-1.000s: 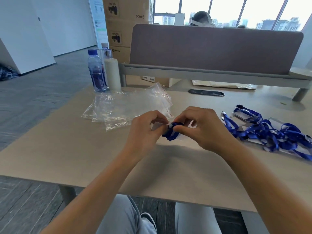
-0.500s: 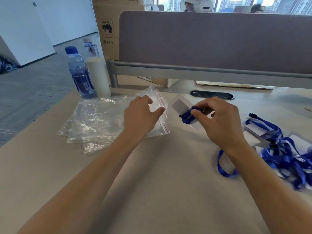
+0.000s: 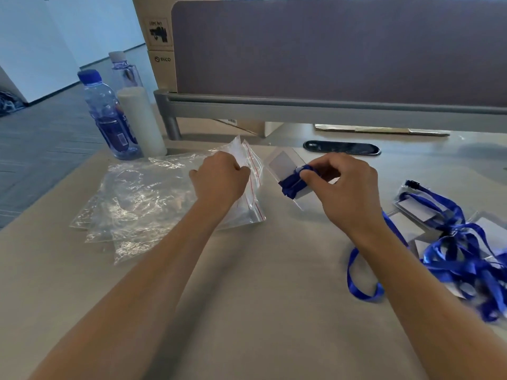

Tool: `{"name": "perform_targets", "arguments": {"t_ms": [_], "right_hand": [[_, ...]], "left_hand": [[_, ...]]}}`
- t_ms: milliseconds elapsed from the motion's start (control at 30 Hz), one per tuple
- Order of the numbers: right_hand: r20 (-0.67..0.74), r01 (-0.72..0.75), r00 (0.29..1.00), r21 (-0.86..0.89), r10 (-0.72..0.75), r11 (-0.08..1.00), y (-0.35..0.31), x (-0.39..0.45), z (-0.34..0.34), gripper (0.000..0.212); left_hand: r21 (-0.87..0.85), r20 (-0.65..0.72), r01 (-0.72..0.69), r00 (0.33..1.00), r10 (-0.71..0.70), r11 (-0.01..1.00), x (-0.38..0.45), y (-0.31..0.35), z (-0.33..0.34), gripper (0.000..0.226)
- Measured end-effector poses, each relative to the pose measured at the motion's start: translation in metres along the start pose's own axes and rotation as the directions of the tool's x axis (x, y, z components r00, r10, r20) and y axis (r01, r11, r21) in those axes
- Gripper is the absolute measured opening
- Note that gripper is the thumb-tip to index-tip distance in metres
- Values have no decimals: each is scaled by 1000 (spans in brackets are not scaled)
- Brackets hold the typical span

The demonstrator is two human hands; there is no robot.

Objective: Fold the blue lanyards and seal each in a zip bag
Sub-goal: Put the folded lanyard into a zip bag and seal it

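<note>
My right hand (image 3: 341, 192) pinches a folded blue lanyard (image 3: 291, 185) with its clear badge holder, held just above the table's middle. To its left my left hand (image 3: 219, 181) rests on a pile of clear zip bags (image 3: 142, 198), its fingers closed on the red-striped mouth of the top bag (image 3: 253, 174). A tangled heap of loose blue lanyards (image 3: 461, 253) with badge holders lies at the right edge, one loop trailing under my right forearm.
Two water bottles (image 3: 108, 116) and a white cylinder (image 3: 141, 122) stand at the back left corner. A grey desk divider (image 3: 329, 50) runs along the far side, with a black cable slot (image 3: 341, 148) before it. Cardboard boxes (image 3: 160, 42) stand behind.
My left hand let go of the lanyard, moved left onto the bag pile and closed on the top bag. My right hand kept the folded lanyard. The camera tilted down and closer.
</note>
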State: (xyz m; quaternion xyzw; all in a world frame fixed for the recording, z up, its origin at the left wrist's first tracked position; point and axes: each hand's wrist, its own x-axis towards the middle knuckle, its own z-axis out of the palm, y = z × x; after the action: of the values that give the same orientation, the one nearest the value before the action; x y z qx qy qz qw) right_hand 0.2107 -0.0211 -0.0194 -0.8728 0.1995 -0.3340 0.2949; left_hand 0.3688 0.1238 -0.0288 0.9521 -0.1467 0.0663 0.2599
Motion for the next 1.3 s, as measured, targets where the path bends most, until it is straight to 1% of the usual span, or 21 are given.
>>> {"name": "perform_targets", "arguments": {"t_ms": [100, 133, 333, 433, 533, 667, 767, 900, 1000, 1100, 1167, 1200, 1233, 1300], "right_hand": [[9, -114, 994, 124, 113, 986, -10, -2, -1, 4], [18, -140, 990, 160, 139, 977, -14, -3, -1, 6], [102, -281, 960, 326, 261, 903, -34, -15, -5, 7], [145, -338, 941, 336, 307, 879, -38, -29, -8, 7], [173, -385, 922, 331, 345, 862, -38, -45, -14, 5], [170, -440, 898, 353, 406, 825, -39, -64, -25, 5], [194, -503, 863, 404, 466, 764, -43, -78, -34, 11], [206, -528, 849, 379, 486, 760, -46, -101, -35, 16], [222, -543, 840, 365, 496, 756, -45, -120, -30, 17], [313, -557, 826, 334, 468, 760, -44, -137, -27, 19], [395, -577, 800, 302, 452, 759, -42, -146, -28, 27], [411, -584, 790, 276, 456, 763, -39, -150, -29, 31], [395, -571, 795, 235, 459, 786, -37, -155, -32, 32], [315, -488, 845, 123, 433, 864, -31, -164, -39, 32]], "left_hand": [[-109, 5, -12, 1000, 13, 994, -12, -4, -6, 26], [-133, 3, -23, 1000, 24, 991, -18, -4, -8, 25], [-192, -40, -90, 996, 83, 977, -65, -2, -27, 17], [-191, -61, -103, 994, 93, 976, -87, -4, -34, 12], [-248, -56, -101, 994, 90, 964, -107, -8, -39, 10], [-313, -24, -120, 993, 119, 942, -139, -12, -44, 9], [-367, 28, -126, 989, 147, 921, -167, -9, -45, 13], [-424, 12, -161, 983, 184, 891, -194, -6, -38, 12], [-492, 28, -122, 987, 156, 862, -208, -5, -37, 9], [-533, 70, -60, 991, 115, 844, -217, -5, -36, 8], [-553, 96, -27, 991, 96, 833, -220, -6, -34, 8], [-554, 103, -17, 991, 89, 832, -221, -8, -33, 9], [-550, 110, -9, 990, 83, 835, -223, -9, -32, 9], [-547, 123, 9, 990, 69, 837, -225, -10, -31, 13]]}}
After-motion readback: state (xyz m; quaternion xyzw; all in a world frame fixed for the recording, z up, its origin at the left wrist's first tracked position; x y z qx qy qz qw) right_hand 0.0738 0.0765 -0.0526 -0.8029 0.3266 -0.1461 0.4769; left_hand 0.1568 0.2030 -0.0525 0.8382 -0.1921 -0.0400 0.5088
